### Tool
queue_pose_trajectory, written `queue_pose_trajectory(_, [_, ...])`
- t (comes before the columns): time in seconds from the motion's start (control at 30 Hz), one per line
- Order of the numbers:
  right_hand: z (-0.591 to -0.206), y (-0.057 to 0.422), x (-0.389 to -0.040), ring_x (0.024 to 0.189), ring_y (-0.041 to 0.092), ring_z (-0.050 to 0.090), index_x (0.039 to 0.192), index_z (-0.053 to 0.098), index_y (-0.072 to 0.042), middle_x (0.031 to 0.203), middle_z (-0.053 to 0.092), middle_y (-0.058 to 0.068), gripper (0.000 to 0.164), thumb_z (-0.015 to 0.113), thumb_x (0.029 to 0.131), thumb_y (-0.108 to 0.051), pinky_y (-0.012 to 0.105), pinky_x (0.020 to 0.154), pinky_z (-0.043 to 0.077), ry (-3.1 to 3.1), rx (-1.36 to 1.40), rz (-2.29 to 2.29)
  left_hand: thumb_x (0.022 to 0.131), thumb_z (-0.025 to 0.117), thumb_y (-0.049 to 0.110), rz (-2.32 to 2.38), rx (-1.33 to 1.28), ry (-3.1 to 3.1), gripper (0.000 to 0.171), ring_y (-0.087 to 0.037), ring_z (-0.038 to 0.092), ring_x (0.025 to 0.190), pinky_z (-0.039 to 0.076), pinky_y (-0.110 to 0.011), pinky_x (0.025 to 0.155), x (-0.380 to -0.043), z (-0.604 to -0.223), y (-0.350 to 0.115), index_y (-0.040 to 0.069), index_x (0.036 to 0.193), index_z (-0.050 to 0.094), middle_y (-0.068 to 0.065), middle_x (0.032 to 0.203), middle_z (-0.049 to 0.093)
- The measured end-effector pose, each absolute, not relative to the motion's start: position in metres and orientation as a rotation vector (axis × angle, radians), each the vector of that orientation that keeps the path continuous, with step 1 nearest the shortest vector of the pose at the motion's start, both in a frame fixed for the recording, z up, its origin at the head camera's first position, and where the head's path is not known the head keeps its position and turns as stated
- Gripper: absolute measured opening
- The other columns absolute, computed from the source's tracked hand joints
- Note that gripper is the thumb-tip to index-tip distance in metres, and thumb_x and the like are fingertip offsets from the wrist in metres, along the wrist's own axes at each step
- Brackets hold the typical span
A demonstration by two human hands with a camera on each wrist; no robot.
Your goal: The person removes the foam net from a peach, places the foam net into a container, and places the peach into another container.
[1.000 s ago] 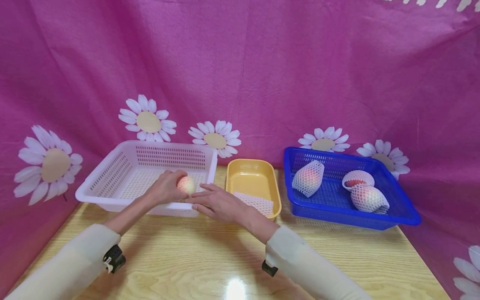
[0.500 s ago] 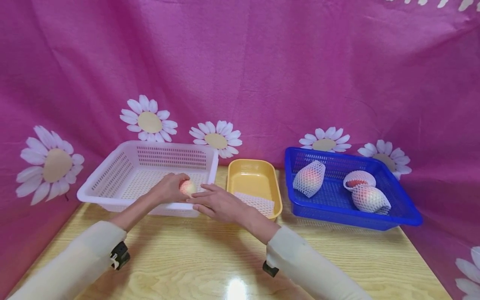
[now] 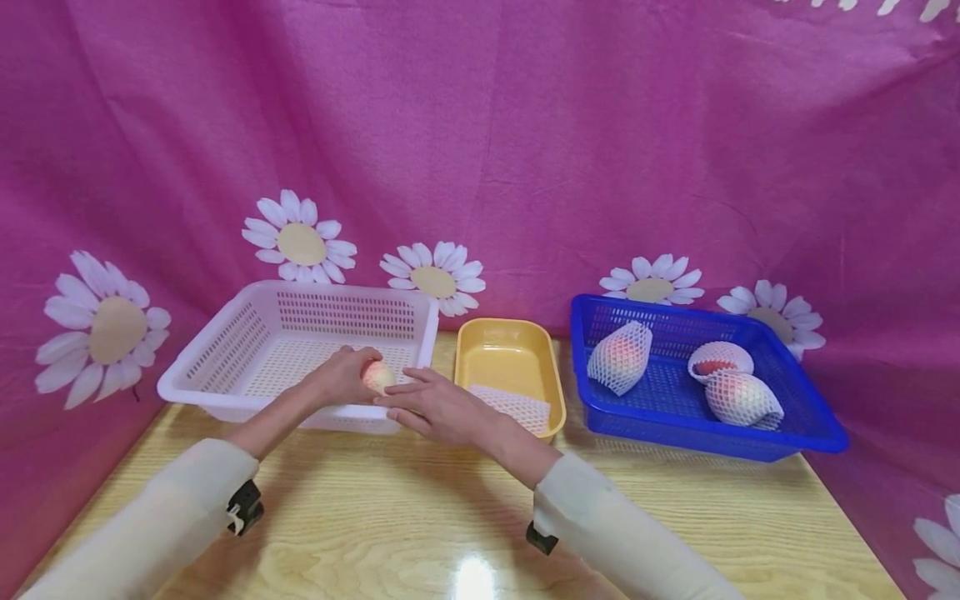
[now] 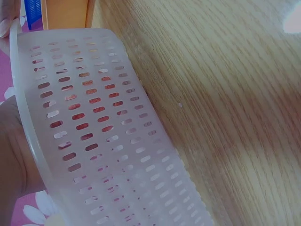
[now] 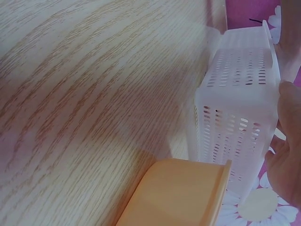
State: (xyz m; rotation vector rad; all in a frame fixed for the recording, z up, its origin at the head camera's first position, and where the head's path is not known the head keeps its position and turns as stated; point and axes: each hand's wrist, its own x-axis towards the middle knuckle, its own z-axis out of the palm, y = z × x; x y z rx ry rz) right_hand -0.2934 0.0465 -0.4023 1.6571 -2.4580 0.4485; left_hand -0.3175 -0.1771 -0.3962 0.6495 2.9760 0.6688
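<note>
My left hand (image 3: 341, 377) grips a pink and pale-yellow peach (image 3: 378, 377) at the front right of the white slotted basket (image 3: 213, 406). In the left wrist view, red patches show through the slots of the basket wall (image 4: 101, 186); part of the left hand (image 4: 16, 150) lies behind the rim. My right hand (image 3: 442, 406) is spread with fairly straight fingers over the basket's front right corner. Its fingertips lie close to the peach; whether they touch it is unclear. From the right wrist, the right hand (image 5: 288, 141) appears beside the basket's rim.
A yellow tray (image 3: 502, 327) holding a white foam net (image 3: 513, 407) stands right of the white basket. Farther right, a blue basket (image 3: 675, 440) contains net-wrapped peaches (image 3: 621, 358). A wooden table (image 3: 420, 508) lies beneath, and a magenta flowered cloth (image 3: 510, 150) hangs behind.
My left forearm has shifted slightly right, and the peach in the left hand sits a little lower. The right hand has barely moved. The whole view has drifted slightly.
</note>
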Motion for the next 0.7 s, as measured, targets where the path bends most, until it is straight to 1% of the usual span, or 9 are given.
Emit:
queue_pose_trajectory(0.13, [-0.4017,0.0463,-0.2931,0.137,0.031,0.044,0.137,0.060,-0.006,0.137,0.060,0.009,0.037,0.050,0.106,-0.024,0.034,0.121,0.014,-2.473,1.656,0.441,0.074,0.081,0.026,0.632,0.649,2.967,0.068,-0.040,0.056,0.101,0.051,-0.049,0.083,-0.3175,-0.3958,-0.1760,-0.008,0.127,0.056,-0.024,0.107,0.063])
queue_pose_trajectory(0.27, [-0.4022,0.0461,-0.2936,0.136,0.030,0.045,0.136,0.061,-0.005,0.136,0.060,0.009,0.037,0.051,0.106,-0.022,0.034,0.120,0.014,-2.454,1.661,0.449,0.077,0.081,0.025,0.625,0.625,2.957,0.069,-0.040,0.055,0.104,0.051,-0.051,0.085,-0.3177,-0.3960,-0.1750,-0.009,0.130,0.053,-0.026,0.109,0.061])
queue_pose_trajectory(0.5, [-0.4030,0.0456,-0.2932,0.136,0.032,0.045,0.135,0.062,-0.005,0.135,0.061,0.010,0.036,0.051,0.105,-0.022,0.035,0.120,0.016,-2.450,1.656,0.441,0.078,0.080,0.022,0.662,0.611,2.935,0.071,-0.044,0.054,0.108,0.049,-0.054,0.089,-0.3180,-0.3976,-0.1761,-0.011,0.134,0.050,-0.029,0.115,0.060])
queue_pose_trajectory(0.7, [-0.4024,0.0462,-0.2927,0.137,0.033,0.044,0.135,0.062,-0.006,0.134,0.062,0.011,0.035,0.051,0.105,-0.022,0.034,0.120,0.016,-2.457,1.649,0.457,0.079,0.080,0.020,0.682,0.616,2.919,0.071,-0.046,0.053,0.111,0.049,-0.054,0.090,-0.3196,-0.3985,-0.1772,-0.013,0.134,0.049,-0.030,0.117,0.059])
